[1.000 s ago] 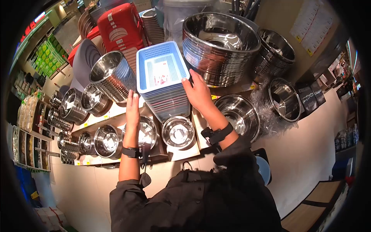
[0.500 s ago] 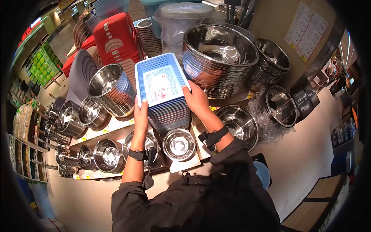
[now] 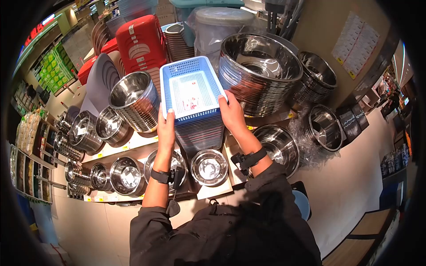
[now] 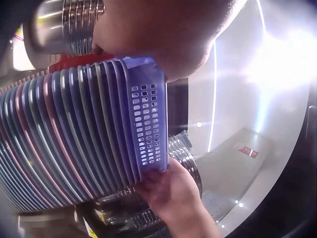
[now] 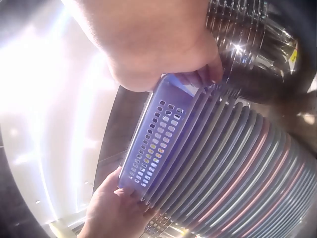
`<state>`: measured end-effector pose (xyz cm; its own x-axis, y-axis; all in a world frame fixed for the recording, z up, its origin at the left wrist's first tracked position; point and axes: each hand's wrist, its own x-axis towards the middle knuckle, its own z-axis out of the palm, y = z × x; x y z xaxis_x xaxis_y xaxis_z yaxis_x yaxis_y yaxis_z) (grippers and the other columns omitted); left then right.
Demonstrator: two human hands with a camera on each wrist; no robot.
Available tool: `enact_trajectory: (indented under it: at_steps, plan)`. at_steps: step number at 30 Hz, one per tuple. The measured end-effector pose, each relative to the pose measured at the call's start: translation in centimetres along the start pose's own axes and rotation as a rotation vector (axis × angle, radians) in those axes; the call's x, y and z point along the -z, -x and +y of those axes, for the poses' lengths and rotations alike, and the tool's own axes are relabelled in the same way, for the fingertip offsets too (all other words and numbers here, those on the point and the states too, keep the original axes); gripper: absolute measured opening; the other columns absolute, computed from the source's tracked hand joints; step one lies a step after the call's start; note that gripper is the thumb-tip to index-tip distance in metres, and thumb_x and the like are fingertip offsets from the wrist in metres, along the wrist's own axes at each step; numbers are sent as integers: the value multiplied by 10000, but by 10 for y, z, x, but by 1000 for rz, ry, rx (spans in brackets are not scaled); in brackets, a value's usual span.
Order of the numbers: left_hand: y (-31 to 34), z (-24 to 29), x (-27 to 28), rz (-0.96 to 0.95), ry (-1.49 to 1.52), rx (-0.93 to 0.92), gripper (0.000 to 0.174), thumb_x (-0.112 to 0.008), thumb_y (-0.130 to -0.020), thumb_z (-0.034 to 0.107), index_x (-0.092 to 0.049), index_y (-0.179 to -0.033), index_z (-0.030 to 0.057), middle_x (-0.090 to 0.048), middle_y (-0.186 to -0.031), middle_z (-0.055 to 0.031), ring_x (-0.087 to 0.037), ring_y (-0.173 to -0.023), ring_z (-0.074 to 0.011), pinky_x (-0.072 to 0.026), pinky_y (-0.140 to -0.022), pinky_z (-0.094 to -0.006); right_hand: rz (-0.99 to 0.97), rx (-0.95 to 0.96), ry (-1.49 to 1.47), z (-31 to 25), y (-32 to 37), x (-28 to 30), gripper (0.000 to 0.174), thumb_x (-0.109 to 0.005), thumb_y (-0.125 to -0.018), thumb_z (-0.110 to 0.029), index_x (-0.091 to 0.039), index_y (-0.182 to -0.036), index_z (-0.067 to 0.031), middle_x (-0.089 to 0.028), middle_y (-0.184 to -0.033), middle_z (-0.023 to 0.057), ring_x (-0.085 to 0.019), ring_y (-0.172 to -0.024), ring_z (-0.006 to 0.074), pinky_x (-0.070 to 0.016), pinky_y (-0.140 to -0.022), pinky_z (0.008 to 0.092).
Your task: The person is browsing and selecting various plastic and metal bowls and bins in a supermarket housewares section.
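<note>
A blue perforated basket (image 3: 191, 91) with a printed label inside tops a tall stack of nested baskets (image 3: 200, 136). The left hand (image 3: 166, 128) grips its near left corner, thumb on the rim. Opposite, the right hand (image 3: 231, 113) holds the right side near the front corner, thumb over the rim. In the left wrist view, the top basket (image 4: 147, 124) sits against the grey and pink rims of the stack (image 4: 64, 134), with fingers curled under its rim at both ends. The right wrist view shows the basket's holed end wall (image 5: 157, 139) between the two hands.
Nested steel basins (image 3: 262, 80) stand right of the stack, and a tilted steel pot stack (image 3: 134, 99) stands left. A small steel bowl (image 3: 209, 167) lies in front. Red stools (image 3: 140, 44) and a wrapped bucket (image 3: 222, 26) are behind; a blue basin (image 3: 301, 205) is low at right.
The left hand, at first flat beside the stack, has come to grip the top basket's corner. The right hand keeps its hold. The basket's front now shows more of its side wall.
</note>
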<state>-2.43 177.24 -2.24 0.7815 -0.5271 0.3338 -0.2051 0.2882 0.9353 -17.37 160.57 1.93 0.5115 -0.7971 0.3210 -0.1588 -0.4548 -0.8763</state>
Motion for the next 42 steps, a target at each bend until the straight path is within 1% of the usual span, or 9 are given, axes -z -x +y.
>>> enact_trajectory:
  at_steps: [7, 8, 9, 12, 14, 15, 17, 32, 42]
  plan:
    - [17, 42, -8, -24, 168, -87, 544, -452, -1007, 184, -260, -1460, -51, -410, -1417, -135, -412, -1276, -186, -309, -1072, -313, 31, 35, -256, -27, 15, 12, 481, -468, -956, -299, -472, -1304, 33, -636, -1112, 251, -629, -1037, 330, -461, -897, 382]
    - [22, 54, -11, 5, 207, -74, 539, -446, -1007, 175, -260, -1460, -49, -405, -1420, -133, -407, -1282, -186, -305, -1077, -316, 18, 63, -293, -36, 19, 18, 459, -467, -962, -272, -469, -1307, 32, -641, -1104, 235, -636, -1011, 291, -471, -877, 363]
    - [26, 64, -14, 12, 151, -31, 519, -445, -1001, 244, -309, -1465, 56, -500, -1322, -83, -523, -1159, -159, -453, -956, -325, 1, 90, -332, -45, 22, 21, 438, -467, -969, -244, -466, -1310, 30, -646, -1095, 219, -642, -985, 253, -480, -856, 344]
    - [44, 85, -20, 73, 182, -127, 551, -461, -987, 221, -280, -1473, 35, -492, -1335, -101, -509, -1183, -168, -444, -964, -317, -7, 189, -484, -63, 41, 38, 390, -460, -987, -144, -442, -1328, 45, -611, -1146, 108, -570, -1003, 125, -450, -889, 281]
    - [68, 94, -21, 62, 199, -250, 550, -424, -990, 171, -252, -1462, -53, -377, -1441, -151, -389, -1298, -212, -255, -1105, -344, -6, 229, -509, -80, 71, 66, 402, -430, -986, -96, -391, -1349, 74, -571, -1210, 123, -549, -1048, 129, -434, -926, 283]
    - [69, 101, -25, 92, 197, -268, 588, -429, -986, 227, -237, -1463, -57, -374, -1441, -164, -381, -1307, -228, -247, -1109, -358, 45, 350, -524, -83, 74, 67, 401, -452, -978, -115, -414, -1333, 67, -598, -1172, 144, -575, -1036, 156, -452, -906, 297]
    - [97, 124, -44, 15, 234, -338, 640, -421, -985, 302, -209, -1468, -61, -367, -1446, -185, -385, -1317, -257, -259, -1108, -376, 148, 478, -522, -84, 101, 101, 405, -466, -969, -119, -425, -1324, 71, -613, -1162, 176, -589, -1057, 190, -463, -906, 316]
    - [240, 150, -216, -430, 377, -213, 729, -416, -987, 446, -222, -1461, -73, -361, -1452, -209, -386, -1326, -277, -270, -1107, -395, 517, 368, -371, -23, 263, 309, 339, -454, -995, -130, -422, -1272, 63, -577, -1113, 133, -554, -965, 138, -447, -851, 282]
    - [320, 122, -311, -692, 369, -49, 595, -423, -1005, 293, -265, -1456, -62, -402, -1435, -166, -405, -1313, -239, -275, -1108, -352, 736, 155, -248, 29, 365, 402, 298, -450, -994, -100, -433, -1252, 46, -594, -1088, 124, -561, -973, 130, -450, -851, 276]
